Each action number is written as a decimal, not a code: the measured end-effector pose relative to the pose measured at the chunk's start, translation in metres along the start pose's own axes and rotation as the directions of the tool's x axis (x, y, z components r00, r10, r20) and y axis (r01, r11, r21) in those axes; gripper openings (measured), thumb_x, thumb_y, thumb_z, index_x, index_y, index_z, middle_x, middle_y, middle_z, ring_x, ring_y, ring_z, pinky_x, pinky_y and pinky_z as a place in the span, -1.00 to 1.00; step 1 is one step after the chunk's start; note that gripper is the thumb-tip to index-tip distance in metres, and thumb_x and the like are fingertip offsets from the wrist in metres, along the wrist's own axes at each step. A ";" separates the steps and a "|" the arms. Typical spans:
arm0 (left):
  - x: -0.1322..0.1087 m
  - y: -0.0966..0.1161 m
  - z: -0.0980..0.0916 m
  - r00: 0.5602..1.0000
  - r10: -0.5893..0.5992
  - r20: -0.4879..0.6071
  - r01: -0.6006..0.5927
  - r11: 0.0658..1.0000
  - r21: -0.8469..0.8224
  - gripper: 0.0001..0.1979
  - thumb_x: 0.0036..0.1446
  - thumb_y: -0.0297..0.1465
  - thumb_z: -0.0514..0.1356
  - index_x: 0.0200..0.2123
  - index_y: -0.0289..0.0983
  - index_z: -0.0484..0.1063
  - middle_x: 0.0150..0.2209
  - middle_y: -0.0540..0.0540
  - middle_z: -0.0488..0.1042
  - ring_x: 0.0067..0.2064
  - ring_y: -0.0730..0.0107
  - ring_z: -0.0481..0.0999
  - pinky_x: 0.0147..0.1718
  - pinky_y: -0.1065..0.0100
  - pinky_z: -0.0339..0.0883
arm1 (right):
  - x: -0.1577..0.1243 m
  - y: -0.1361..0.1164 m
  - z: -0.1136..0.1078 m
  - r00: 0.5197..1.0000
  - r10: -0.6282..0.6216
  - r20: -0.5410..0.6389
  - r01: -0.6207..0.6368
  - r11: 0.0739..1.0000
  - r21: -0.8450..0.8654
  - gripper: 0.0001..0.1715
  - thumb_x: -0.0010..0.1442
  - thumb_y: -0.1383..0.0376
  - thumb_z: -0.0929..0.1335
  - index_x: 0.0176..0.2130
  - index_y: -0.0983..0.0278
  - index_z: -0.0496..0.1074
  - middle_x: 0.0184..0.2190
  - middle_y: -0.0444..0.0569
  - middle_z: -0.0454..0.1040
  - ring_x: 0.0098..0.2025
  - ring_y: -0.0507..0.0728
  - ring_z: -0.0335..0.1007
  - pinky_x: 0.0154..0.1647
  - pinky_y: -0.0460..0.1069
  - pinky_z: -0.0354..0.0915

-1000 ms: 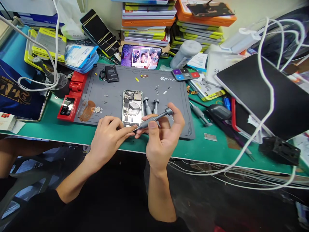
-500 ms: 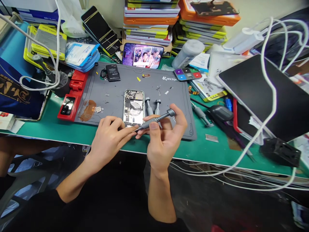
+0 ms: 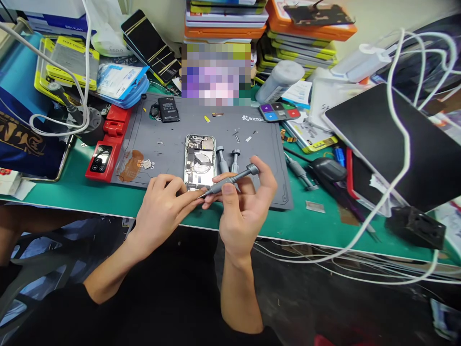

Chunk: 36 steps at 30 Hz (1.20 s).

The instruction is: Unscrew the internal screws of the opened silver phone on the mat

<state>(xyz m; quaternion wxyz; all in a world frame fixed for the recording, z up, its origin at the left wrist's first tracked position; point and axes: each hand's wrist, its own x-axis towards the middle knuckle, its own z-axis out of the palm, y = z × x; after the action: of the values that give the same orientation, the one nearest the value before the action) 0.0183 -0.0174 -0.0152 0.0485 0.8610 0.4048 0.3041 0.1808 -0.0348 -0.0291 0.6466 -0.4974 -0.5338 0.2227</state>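
Note:
An opened phone [image 3: 200, 161] with bare inner parts lies on the grey mat [image 3: 165, 144]. My left hand [image 3: 162, 204] is closed at its lower end, index finger stretched across the edge; the thumb is hidden. My right hand [image 3: 245, 211] grips a grey screwdriver [image 3: 225, 183], with a fingertip on its end cap. The screwdriver slants down to the left, its tip beside my left fingertips at the phone's bottom end. What the tip touches is hidden. Just right of the phone are two more grey screwdrivers [image 3: 222, 158].
A black battery [image 3: 168, 109] and small loose parts lie on the mat. At left is a red device [image 3: 103, 156]; at right are a screwdriver [image 3: 300, 170] and a black panel [image 3: 396, 144]. Stacked boxes [image 3: 225, 17] stand behind. A white cable [image 3: 403, 144] crosses the right side.
Both hands and the screwdriver stay almost in place. The view has shifted very slightly. The lit screen at the back is now blurred into blocks.

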 end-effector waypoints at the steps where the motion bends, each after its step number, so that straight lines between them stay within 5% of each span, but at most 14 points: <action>1: 0.000 0.000 0.000 1.000 0.001 0.001 -0.001 1.000 0.000 -0.73 0.52 -0.24 0.21 0.09 -0.19 0.65 -0.22 -0.11 0.57 -0.05 0.14 0.40 -0.10 0.14 0.26 | 0.000 0.000 0.000 1.000 0.008 -0.004 -0.008 1.000 -0.004 -0.38 0.52 0.30 0.30 0.44 0.02 0.13 -0.16 -0.06 0.61 -0.49 0.07 0.59 -0.37 0.05 0.66; 12: 0.000 -0.001 0.000 1.000 0.009 0.020 -0.009 1.000 0.007 -0.72 0.50 -0.24 0.22 0.13 -0.17 0.64 -0.23 -0.10 0.56 -0.03 0.15 0.39 -0.10 0.17 0.25 | 0.000 -0.002 -0.002 0.998 0.058 -0.020 -0.057 0.997 0.061 -0.42 0.50 0.28 0.33 0.41 -0.03 0.20 -0.15 -0.09 0.60 -0.52 0.03 0.55 -0.48 -0.01 0.63; 22: 0.000 -0.001 0.000 1.000 0.025 -0.002 -0.025 1.000 0.009 -0.74 0.47 -0.26 0.25 0.08 -0.19 0.67 -0.25 -0.10 0.54 -0.06 0.14 0.37 -0.12 0.19 0.21 | -0.001 0.001 -0.003 0.994 0.107 -0.034 -0.100 0.980 0.173 -0.41 0.47 0.24 0.37 0.39 -0.08 0.25 -0.13 -0.11 0.60 -0.45 0.07 0.62 -0.30 0.11 0.73; 36: 0.000 -0.001 0.000 1.000 0.016 0.009 -0.016 1.000 0.014 -0.73 0.51 -0.24 0.21 0.11 -0.16 0.65 -0.24 -0.10 0.54 -0.05 0.15 0.38 -0.11 0.18 0.24 | 0.000 0.001 -0.003 0.996 0.080 -0.029 -0.076 0.991 0.110 -0.41 0.49 0.28 0.34 0.41 -0.05 0.22 -0.14 -0.10 0.59 -0.48 0.02 0.56 -0.39 0.02 0.69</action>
<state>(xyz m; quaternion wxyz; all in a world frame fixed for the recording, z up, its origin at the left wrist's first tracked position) 0.0176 -0.0174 -0.0154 0.0419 0.8658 0.3998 0.2978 0.1840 -0.0360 -0.0293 0.6723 -0.4856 -0.4900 0.2684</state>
